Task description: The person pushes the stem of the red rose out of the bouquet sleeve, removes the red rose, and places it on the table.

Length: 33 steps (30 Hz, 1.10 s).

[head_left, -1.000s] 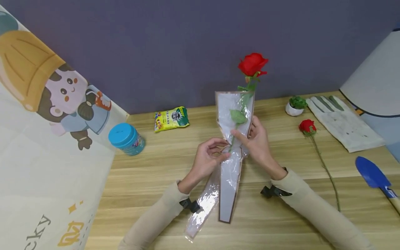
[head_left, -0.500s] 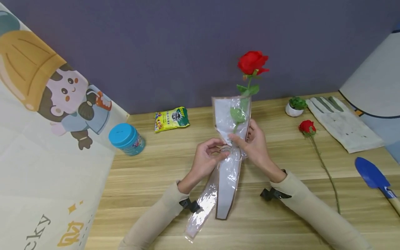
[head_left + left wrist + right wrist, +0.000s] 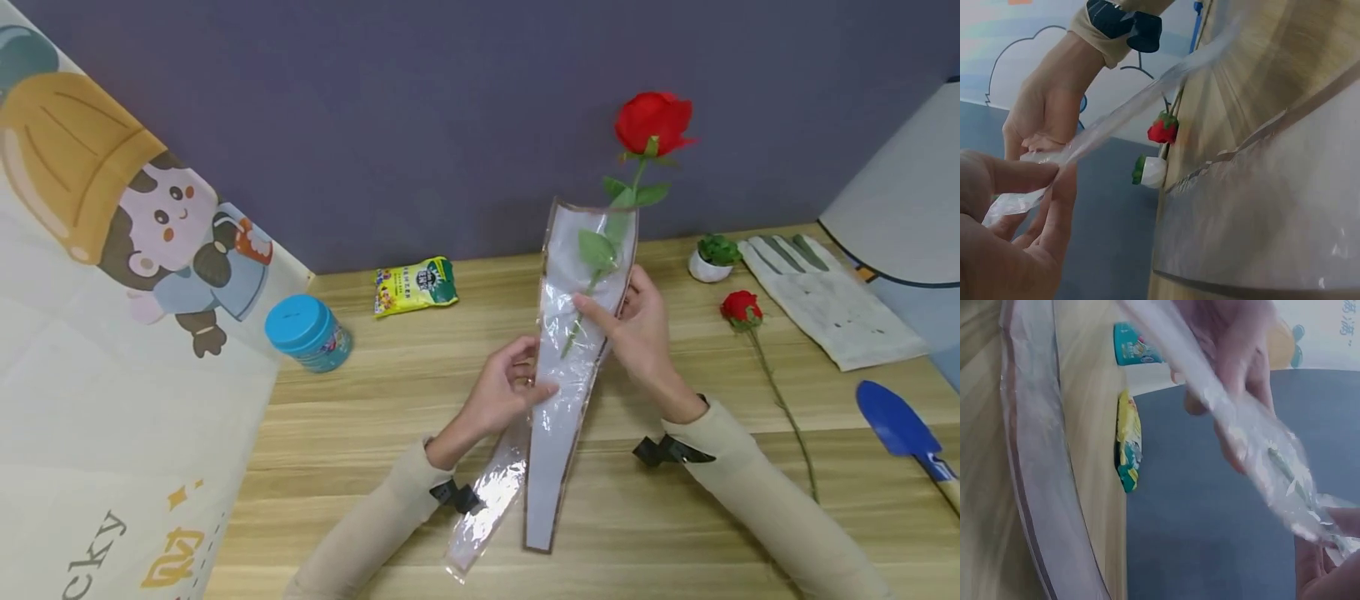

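A red rose [image 3: 654, 123] stands with its bloom above the mouth of a clear, brown-edged flower sleeve [image 3: 553, 467]; its leaves and lower stem lie inside. The right hand [image 3: 641, 333] pinches the sleeve's upper right side, thumb across the front near the stem. Lower down, the left hand [image 3: 502, 390] holds the left edge between thumb and fingers. In the left wrist view, the left hand's thumb and fingers [image 3: 1054, 219] pinch the film. The right wrist view shows the green stem [image 3: 1288, 469] through the film. Another sleeve [image 3: 487, 512] lies on the table beneath.
A blue-lidded jar [image 3: 307, 333] and a yellow-green packet [image 3: 416, 287] sit at the left and back. To the right are a small potted succulent [image 3: 712, 257], a second red rose [image 3: 742, 310], a pair of gloves [image 3: 832, 304] and a blue trowel [image 3: 896, 417].
The rose and its sleeve have shifted right and up along with the right hand. The sleeve, bunched at the middle before, is now straight and smooth. The left hand has barely moved.
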Tool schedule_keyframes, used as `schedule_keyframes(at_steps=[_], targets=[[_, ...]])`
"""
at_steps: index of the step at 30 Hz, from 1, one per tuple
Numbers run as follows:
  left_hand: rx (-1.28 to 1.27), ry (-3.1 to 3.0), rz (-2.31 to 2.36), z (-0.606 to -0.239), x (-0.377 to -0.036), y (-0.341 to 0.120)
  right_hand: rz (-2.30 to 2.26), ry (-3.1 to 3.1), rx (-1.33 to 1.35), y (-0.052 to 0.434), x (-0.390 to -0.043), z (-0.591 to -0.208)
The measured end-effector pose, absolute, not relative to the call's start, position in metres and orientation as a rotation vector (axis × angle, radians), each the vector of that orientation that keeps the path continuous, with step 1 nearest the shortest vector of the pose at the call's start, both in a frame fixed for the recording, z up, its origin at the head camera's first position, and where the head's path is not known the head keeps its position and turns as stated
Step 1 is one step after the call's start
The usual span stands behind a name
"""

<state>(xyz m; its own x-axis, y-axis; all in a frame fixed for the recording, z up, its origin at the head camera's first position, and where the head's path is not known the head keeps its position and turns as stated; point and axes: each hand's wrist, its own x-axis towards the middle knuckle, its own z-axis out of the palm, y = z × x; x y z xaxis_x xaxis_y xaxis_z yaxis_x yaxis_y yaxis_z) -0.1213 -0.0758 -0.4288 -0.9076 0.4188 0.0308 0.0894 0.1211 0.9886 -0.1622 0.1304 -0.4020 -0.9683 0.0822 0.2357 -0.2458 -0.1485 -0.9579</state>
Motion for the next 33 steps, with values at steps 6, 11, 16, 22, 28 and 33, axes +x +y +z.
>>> schedule_keyframes(at_steps=[6,11,16,22,28,33], targets=[[0.56,2.152,1.778,-0.425,-0.123,-0.078,2.289,-1.815,0.194,0.132,-0.163,-0.404],[0.605,2.139,1.871,-0.423,-0.127,-0.075,2.235,-1.904,0.225,0.13,-0.161,-0.406],[0.581,2.133,2.032,-0.417,-0.134,-0.068,2.123,-2.052,0.215,0.126,-0.158,-0.408],[0.507,2.135,2.061,-0.414,-0.135,-0.067,2.073,-2.105,0.219,0.125,-0.157,-0.408],[0.495,2.118,2.063,-0.414,-0.136,-0.068,2.024,-2.174,0.247,0.127,-0.155,-0.409],[0.505,2.115,2.066,-0.412,-0.136,-0.072,2.033,-2.188,0.268,0.129,-0.156,-0.41]])
